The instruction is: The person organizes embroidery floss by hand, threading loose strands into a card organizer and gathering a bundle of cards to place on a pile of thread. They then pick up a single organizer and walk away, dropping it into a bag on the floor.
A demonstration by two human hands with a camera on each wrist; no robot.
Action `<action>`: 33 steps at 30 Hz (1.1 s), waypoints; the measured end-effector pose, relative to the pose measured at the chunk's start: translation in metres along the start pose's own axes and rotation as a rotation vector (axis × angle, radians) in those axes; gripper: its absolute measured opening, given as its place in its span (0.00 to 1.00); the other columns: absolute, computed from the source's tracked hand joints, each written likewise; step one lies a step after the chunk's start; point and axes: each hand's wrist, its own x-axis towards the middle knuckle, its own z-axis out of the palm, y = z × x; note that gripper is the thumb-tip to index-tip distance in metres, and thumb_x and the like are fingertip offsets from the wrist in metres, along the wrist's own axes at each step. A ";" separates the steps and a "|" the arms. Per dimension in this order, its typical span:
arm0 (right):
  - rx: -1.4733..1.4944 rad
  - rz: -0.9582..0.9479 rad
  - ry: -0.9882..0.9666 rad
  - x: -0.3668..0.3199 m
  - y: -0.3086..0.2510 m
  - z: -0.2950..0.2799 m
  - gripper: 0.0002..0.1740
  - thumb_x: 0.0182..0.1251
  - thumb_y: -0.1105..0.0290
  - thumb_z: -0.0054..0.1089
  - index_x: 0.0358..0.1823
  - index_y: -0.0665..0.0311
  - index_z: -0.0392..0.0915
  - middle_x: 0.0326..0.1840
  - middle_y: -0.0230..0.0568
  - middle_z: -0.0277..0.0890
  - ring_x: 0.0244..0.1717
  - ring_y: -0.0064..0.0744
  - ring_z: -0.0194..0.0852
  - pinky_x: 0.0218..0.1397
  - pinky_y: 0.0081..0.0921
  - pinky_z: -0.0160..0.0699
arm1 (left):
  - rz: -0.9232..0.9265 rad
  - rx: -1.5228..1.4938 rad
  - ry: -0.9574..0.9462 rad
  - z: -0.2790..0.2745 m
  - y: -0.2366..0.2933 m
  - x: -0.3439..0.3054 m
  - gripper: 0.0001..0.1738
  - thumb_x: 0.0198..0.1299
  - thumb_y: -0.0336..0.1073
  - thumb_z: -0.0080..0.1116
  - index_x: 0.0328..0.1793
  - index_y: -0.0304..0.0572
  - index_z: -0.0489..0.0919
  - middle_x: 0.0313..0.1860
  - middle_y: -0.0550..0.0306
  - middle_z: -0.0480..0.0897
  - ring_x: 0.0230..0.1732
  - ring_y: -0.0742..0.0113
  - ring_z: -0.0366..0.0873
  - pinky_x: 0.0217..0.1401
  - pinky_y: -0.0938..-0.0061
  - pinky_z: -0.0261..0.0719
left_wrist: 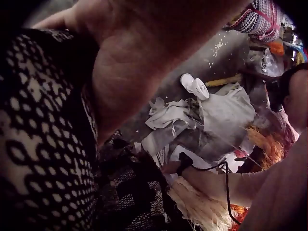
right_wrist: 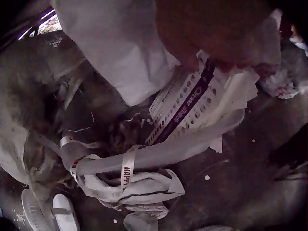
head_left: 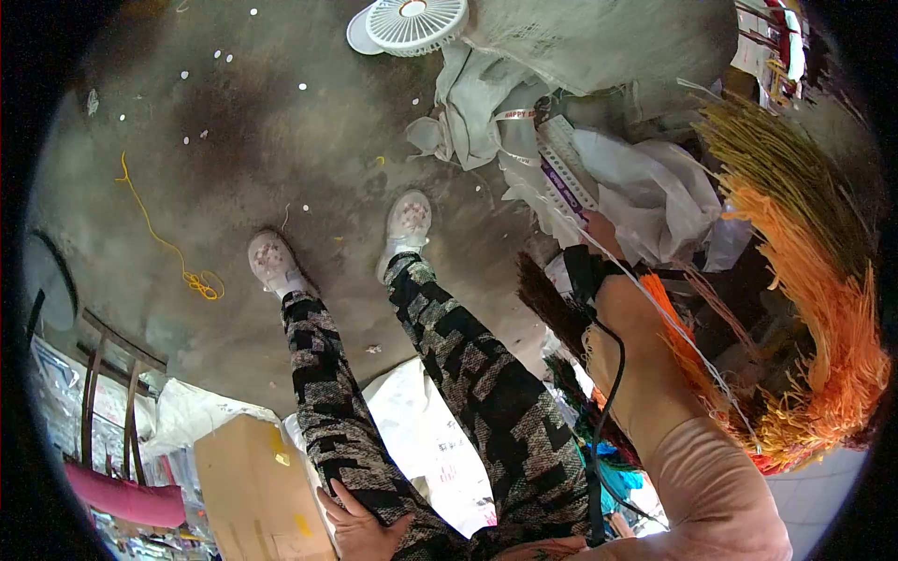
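Note:
My left hand (head_left: 369,531) rests on the patterned trouser leg (head_left: 327,411) with its fingers spread; the left wrist view has its palm side (left_wrist: 127,72) large and close. At the right, my right hand (head_left: 606,236) grips the near end of white punched cards with a purple band (head_left: 564,183). From the right wrist, the fingers of that hand (right_wrist: 216,36) lie over the top end of the cards (right_wrist: 187,103), and the fingertips are partly hidden. White plastic sheeting (head_left: 655,178) lies beside the cards, and a ribbon with red letters (right_wrist: 127,169) loops round pale wrapping below them.
A white fan (head_left: 416,23) stands at the top by a big pale sack (head_left: 608,37). Orange and olive fibre bundles (head_left: 823,309) fill the right side. Yellow string (head_left: 164,245) lies on the floor; a cardboard box (head_left: 248,486) and a pink-seated stool (head_left: 126,496) are lower left.

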 end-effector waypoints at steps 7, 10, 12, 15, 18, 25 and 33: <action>0.089 -0.179 0.199 0.035 -0.008 0.017 0.23 0.47 0.60 0.58 0.46 0.61 0.71 0.47 0.46 0.71 0.49 0.45 0.69 0.50 0.40 0.67 | -0.004 0.011 -0.003 0.001 -0.001 0.001 0.74 0.29 0.59 0.68 0.62 0.26 0.22 0.60 0.19 0.31 0.62 0.25 0.42 0.63 0.57 0.54; 0.076 -0.116 0.170 0.021 -0.035 -0.010 0.27 0.46 0.52 0.59 0.44 0.64 0.71 0.45 0.49 0.71 0.49 0.44 0.68 0.51 0.42 0.66 | 0.042 -0.032 0.042 0.009 -0.009 0.006 0.75 0.29 0.60 0.67 0.62 0.25 0.21 0.59 0.17 0.31 0.61 0.24 0.41 0.63 0.58 0.54; 0.000 -0.118 0.269 0.016 -0.026 0.000 0.26 0.46 0.51 0.58 0.41 0.65 0.72 0.40 0.51 0.72 0.45 0.46 0.70 0.47 0.40 0.67 | -0.005 0.007 0.003 -0.001 0.003 0.002 0.75 0.29 0.60 0.67 0.61 0.24 0.21 0.59 0.15 0.31 0.61 0.24 0.42 0.62 0.58 0.54; -0.119 -0.016 0.041 0.008 -0.025 0.009 0.29 0.43 0.54 0.60 0.43 0.69 0.71 0.48 0.53 0.68 0.49 0.49 0.67 0.51 0.42 0.66 | 0.065 0.033 0.087 0.010 -0.010 0.004 0.75 0.29 0.60 0.68 0.61 0.25 0.22 0.59 0.16 0.32 0.60 0.25 0.44 0.62 0.56 0.53; -0.040 -0.010 -0.037 0.005 -0.010 0.036 0.28 0.39 0.58 0.64 0.43 0.67 0.71 0.46 0.50 0.70 0.46 0.47 0.70 0.45 0.39 0.72 | 0.055 0.006 0.078 0.016 -0.016 0.008 0.75 0.28 0.60 0.67 0.61 0.25 0.22 0.58 0.16 0.33 0.60 0.25 0.45 0.62 0.55 0.53; -0.878 -0.058 -0.132 0.056 0.024 0.120 0.16 0.38 0.60 0.67 0.30 0.58 0.77 0.29 0.37 0.74 0.34 0.32 0.72 0.34 0.29 0.71 | 0.015 0.095 0.067 0.021 -0.015 0.019 0.75 0.28 0.61 0.67 0.62 0.25 0.23 0.59 0.18 0.34 0.60 0.27 0.45 0.63 0.55 0.52; -1.007 0.107 -0.168 0.079 -0.002 0.121 0.13 0.42 0.58 0.65 0.29 0.54 0.80 0.28 0.32 0.76 0.31 0.26 0.72 0.34 0.28 0.66 | -0.129 0.127 -0.056 0.006 0.002 0.016 0.73 0.31 0.64 0.64 0.63 0.27 0.24 0.61 0.18 0.30 0.64 0.29 0.37 0.63 0.55 0.51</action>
